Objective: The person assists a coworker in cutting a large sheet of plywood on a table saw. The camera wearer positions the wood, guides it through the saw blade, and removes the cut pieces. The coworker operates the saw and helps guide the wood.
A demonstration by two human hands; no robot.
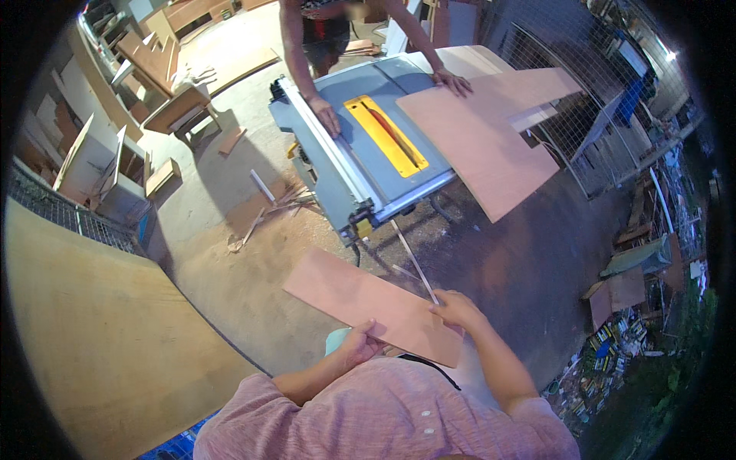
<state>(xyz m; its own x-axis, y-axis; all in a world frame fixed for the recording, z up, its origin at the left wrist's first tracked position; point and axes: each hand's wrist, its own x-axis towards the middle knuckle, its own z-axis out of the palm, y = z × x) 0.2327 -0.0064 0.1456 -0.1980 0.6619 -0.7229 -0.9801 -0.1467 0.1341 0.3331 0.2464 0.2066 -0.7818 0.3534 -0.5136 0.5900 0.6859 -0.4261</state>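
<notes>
A flat pinkish plywood board (360,300) lies slantwise in front of my body. My left hand (362,345) grips its near edge, thumb on top. My right hand (458,310) is closed at the far right edge of the board, and a thin pale wood strip (415,261) sticks out from its fingers toward the table saw (322,172). How the right fingers wrap underneath is hidden. Across the saw, a co-worker's one hand (323,116) rests by the fence, and the other hand (454,82) lies on a larger notched board (491,142).
A yellow insert (385,136) with a red blade guard or blade sits in the saw top. Offcuts and sawdust (264,215) litter the floor at left. A large plywood sheet (100,330) stands close on my left. Wire mesh and scrap (613,345) line the right side.
</notes>
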